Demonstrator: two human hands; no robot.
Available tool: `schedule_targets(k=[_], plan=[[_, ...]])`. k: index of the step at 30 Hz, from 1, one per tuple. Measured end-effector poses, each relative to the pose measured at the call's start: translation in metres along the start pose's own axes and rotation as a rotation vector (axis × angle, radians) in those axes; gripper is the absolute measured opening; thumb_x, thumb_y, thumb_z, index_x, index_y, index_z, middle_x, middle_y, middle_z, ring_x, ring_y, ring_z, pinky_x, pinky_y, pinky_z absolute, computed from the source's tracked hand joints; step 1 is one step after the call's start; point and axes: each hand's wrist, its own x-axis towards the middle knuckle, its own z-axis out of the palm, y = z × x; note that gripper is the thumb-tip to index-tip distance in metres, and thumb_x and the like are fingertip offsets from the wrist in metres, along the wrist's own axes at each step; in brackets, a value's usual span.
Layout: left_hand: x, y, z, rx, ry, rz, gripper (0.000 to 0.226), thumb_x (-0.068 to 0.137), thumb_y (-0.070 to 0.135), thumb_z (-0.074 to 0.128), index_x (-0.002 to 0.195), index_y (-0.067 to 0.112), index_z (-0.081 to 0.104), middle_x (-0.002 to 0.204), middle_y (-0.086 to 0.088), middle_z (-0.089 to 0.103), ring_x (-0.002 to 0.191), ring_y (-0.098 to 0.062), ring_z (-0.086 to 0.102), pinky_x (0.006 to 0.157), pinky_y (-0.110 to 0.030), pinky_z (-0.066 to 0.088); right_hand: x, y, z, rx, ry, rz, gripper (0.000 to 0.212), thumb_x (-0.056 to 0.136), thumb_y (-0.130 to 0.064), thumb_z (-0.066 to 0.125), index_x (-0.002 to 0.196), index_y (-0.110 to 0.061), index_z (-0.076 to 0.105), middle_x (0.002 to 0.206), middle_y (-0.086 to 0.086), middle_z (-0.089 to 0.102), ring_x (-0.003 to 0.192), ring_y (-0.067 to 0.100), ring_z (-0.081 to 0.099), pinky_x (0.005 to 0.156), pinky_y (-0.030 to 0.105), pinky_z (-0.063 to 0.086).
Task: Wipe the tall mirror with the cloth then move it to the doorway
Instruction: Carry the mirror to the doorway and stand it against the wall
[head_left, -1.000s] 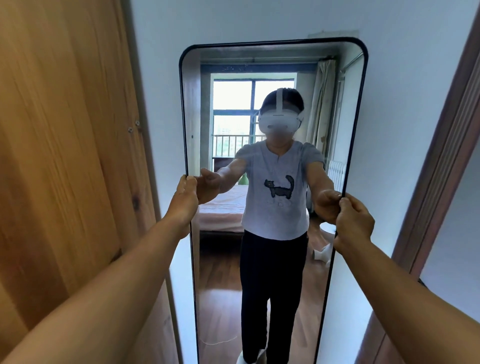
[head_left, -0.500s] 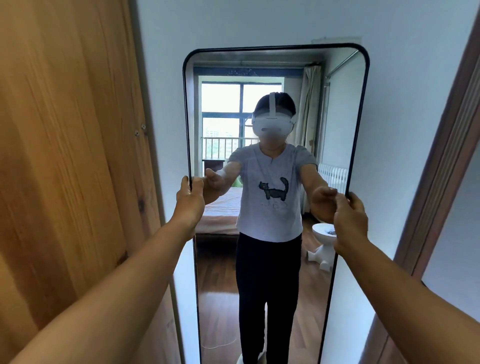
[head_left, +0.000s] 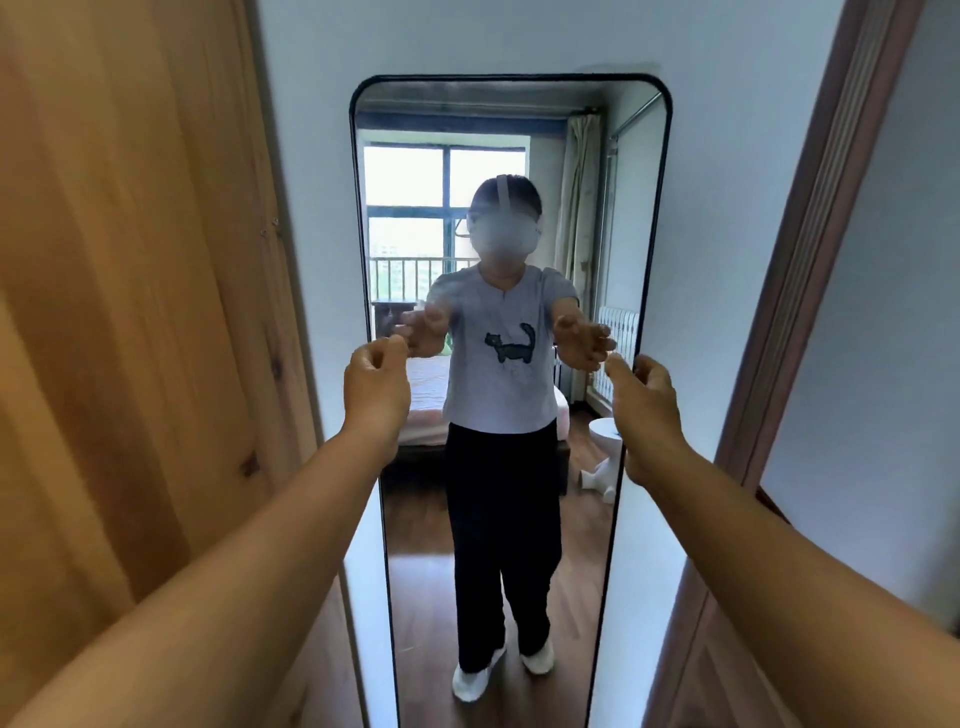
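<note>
Head view looks down two bare forearms reaching forward. Nearest the camera, the left hand is loosely curled and empty, hanging just in front of the left edge of the tall mirror without gripping it. The right hand is also empty, fingers half open, close to the mirror's right edge but apart from it as far as can be told. Neither hand holds a cloth, and no cloth shows anywhere in the picture.

Beyond the hands, the mirror stands upright against the pale wall, between a wooden wardrobe panel on the left and a brown door frame on the right. Its dark frame looks square and steady; its foot is out of view. Its glass reflects a person with both arms outstretched, and a bedroom with a window behind.

Judging by the mirror's place right beside the door frame and the free hands, the moving step seems to be at its end, with the mirror set down by the doorway. The next move probably calls for checking that it leans securely, with both hands near enough to catch it if it tips.
</note>
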Motion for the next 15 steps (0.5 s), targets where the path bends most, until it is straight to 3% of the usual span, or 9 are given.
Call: schedule_targets(k=[2,4,6,11,15], plan=[[-0.021,0.003,-0.005,-0.085,0.010,-0.004,0.021,0.090,0.027,0.049,0.102,0.012,0.058,0.081,0.003,0.052,0.079,-0.017,0.045,0.065,-0.026,0.039,-0.016,-0.003,-0.007,0.013,0.010,0.014,0.043,0.092,-0.036,0.052,0.130,-0.020,0.043,0.132,0.006,0.046,0.105,0.020,0.049,0.068,0.024,0.039],[-0.042,0.007,-0.009,-0.140,-0.009,-0.026,0.016,0.090,0.022,0.052,0.103,0.016,0.058,0.094,0.000,0.057,0.086,-0.017,0.050,0.080,-0.031,0.046,-0.029,-0.006,-0.015,0.056,0.003,0.024,0.033,0.092,-0.032,0.053,0.122,-0.019,0.049,0.122,0.007,0.052,0.092,0.017,0.051,0.060,0.023,0.038],[-0.073,0.013,-0.017,-0.192,-0.031,-0.052,0.017,0.091,0.018,0.052,0.107,0.018,0.058,0.097,0.000,0.057,0.087,-0.017,0.054,0.086,-0.031,0.047,-0.050,-0.009,-0.028,0.089,-0.029,0.018,0.027,0.093,-0.028,0.053,0.117,-0.018,0.051,0.110,0.005,0.056,0.084,0.015,0.051,0.063,0.024,0.040],[-0.164,0.031,-0.037,-0.304,-0.053,-0.094,0.012,0.092,0.014,0.052,0.097,0.021,0.059,0.088,0.000,0.056,0.076,-0.016,0.054,0.075,-0.029,0.048,-0.109,-0.011,-0.071,0.162,-0.108,0.034,0.016,0.091,-0.023,0.055,0.108,-0.021,0.054,0.097,0.004,0.056,0.084,0.018,0.051,0.069,0.027,0.043],[-0.240,0.051,-0.044,-0.328,-0.092,-0.111,0.013,0.091,0.011,0.051,0.093,0.021,0.060,0.087,-0.002,0.055,0.071,-0.016,0.052,0.073,-0.029,0.048,-0.163,-0.025,-0.118,0.194,-0.184,0.030,0.007,0.091,-0.018,0.056,0.095,-0.022,0.058,0.083,-0.003,0.057,0.072,0.011,0.053,0.064,0.025,0.044]])
